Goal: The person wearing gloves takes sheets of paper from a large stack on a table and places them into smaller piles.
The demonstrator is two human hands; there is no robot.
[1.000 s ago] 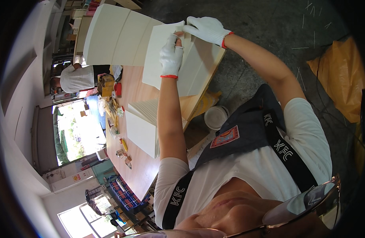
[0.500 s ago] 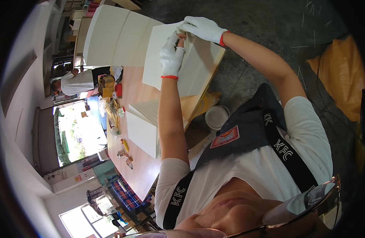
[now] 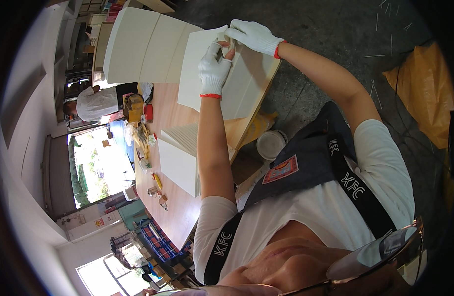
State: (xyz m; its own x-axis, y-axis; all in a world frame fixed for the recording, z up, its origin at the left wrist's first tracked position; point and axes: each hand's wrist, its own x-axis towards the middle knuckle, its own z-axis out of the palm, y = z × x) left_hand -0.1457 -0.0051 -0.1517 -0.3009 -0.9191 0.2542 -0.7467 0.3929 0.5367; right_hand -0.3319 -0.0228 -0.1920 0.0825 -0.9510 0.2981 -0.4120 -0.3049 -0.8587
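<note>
White sheets of paper or thin card lie stacked on the table, with the upper sheet (image 3: 195, 74) raised along its edge. My left hand (image 3: 214, 71), in a white knit glove with bare thumb and finger tips, bends its fingers around that edge; thumb and forefinger are slightly apart, and whether they grip the sheet is hard to see. My right hand (image 3: 254, 37), in a red-cuffed glove, closes on the corner of the sheet at the far side. Under both hands lies the lower stack (image 3: 249, 79), partly shaded.
Another fanned stack of white sheets (image 3: 177, 167) lies nearer me on the wooden table (image 3: 167, 106). Tall pale stacks (image 3: 148, 44) stand at the far left. A yellow cutter (image 3: 157, 180) and small tools lie along the left edge. A white bucket (image 3: 271, 144) stands below; a person (image 3: 96, 103) works beyond.
My left thumb and forefinger have spread apart a little and shifted slightly at the sheet's edge. My right hand stays nearly in place at the corner.
</note>
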